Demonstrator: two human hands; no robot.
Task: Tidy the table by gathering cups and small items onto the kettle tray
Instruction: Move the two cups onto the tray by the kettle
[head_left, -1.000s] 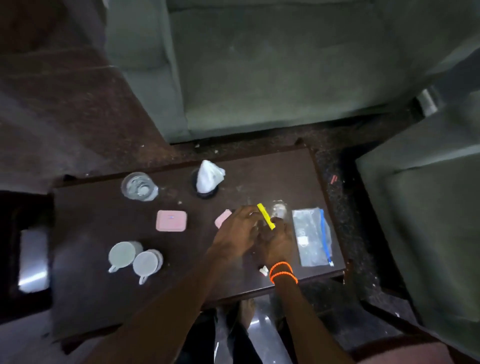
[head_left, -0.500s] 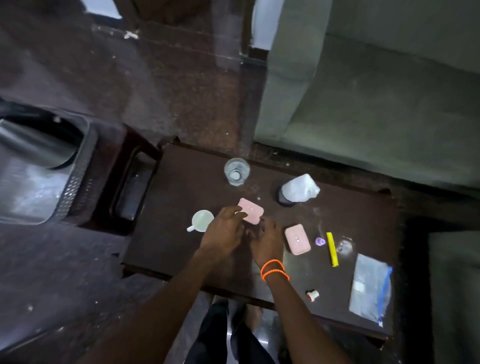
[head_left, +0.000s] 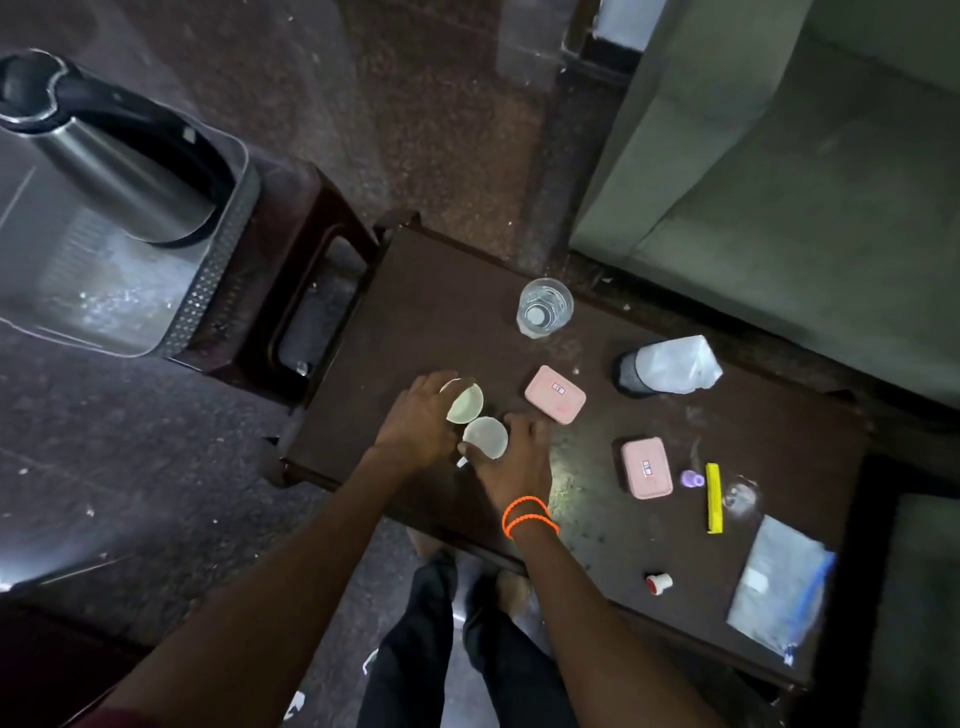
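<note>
Head view: both hands at the near-left part of the dark wooden table (head_left: 447, 291). The left hand (head_left: 421, 421) wraps the farther pale ceramic cup (head_left: 465, 402); the right hand (head_left: 519, 462) closes around the nearer pale ceramic cup (head_left: 485, 438), its handle pointing toward the person. The cups touch, so both can probably be lifted together. The metal kettle tray (head_left: 208, 280), carrying a steel kettle (head_left: 114, 171), stands on a stool to the left, well apart. Two pink lidded boxes (head_left: 555, 393) and a clear drinking glass (head_left: 544, 307) remain ungathered.
</note>
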